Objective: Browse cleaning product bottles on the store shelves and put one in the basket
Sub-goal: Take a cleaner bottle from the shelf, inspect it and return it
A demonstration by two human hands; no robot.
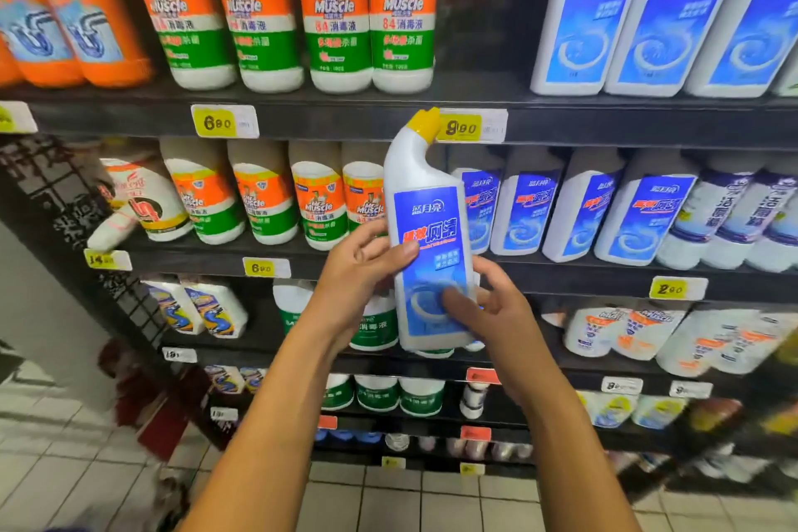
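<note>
Held bottle: a white toilet cleaner bottle [425, 238] with a yellow angled cap and blue label stood upright in front of the shelves, gripped by both hands.
Left hand: the left hand [358, 272] clasped the bottle's left side, thumb across the label.
Right hand: the right hand [488, 307] clasped its lower right, thumb on the label.
Shelves: Mr Muscle bottles [332, 9] stood above a yellow 6.90 price tag [218, 123]; matching blue-label bottles [583, 207] lined the shelf behind.
</note>
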